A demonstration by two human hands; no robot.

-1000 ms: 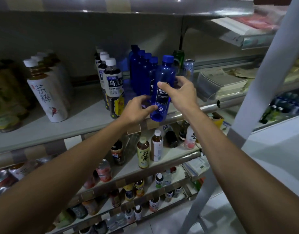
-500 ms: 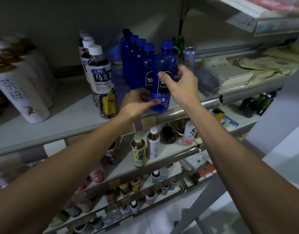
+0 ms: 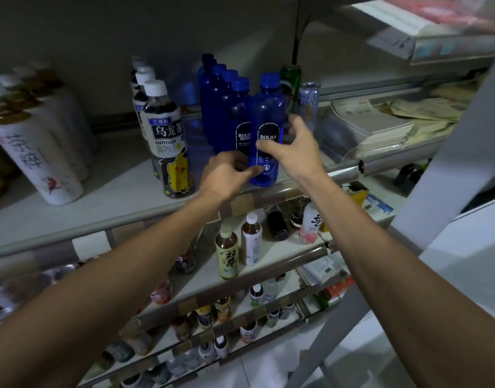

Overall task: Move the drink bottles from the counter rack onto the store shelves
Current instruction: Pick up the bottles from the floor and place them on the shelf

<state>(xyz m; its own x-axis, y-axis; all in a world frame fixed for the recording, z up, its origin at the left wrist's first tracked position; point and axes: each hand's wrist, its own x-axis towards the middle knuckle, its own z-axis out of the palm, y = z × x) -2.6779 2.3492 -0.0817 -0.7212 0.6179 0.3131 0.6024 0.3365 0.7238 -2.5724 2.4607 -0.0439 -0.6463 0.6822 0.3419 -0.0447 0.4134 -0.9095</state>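
A blue Bolsa soda bottle [image 3: 268, 113] stands upright at the front edge of the upper store shelf [image 3: 120, 191], at the right of a row of several matching blue bottles [image 3: 226, 107]. My right hand [image 3: 292, 152] wraps the bottle's middle from the right, thumb across the label. My left hand [image 3: 229, 175] pinches the bottle's lower part from the left, thumb tip on the label. The bottle's base rests on the shelf near the rail.
Suntory oolong tea bottles [image 3: 165, 135] stand left of the blue row; white tea bottles [image 3: 36, 158] sit further left. A green can [image 3: 291, 79] and a silver can [image 3: 308, 102] are behind my right hand. Stacked papers [image 3: 380, 127] lie right. Lower shelves hold several bottles. A grey post [image 3: 450, 152] rises right.
The blue bottle has settled upright on the shelf edge beside the blue row. Both hands stayed on it, and the view moved closer.
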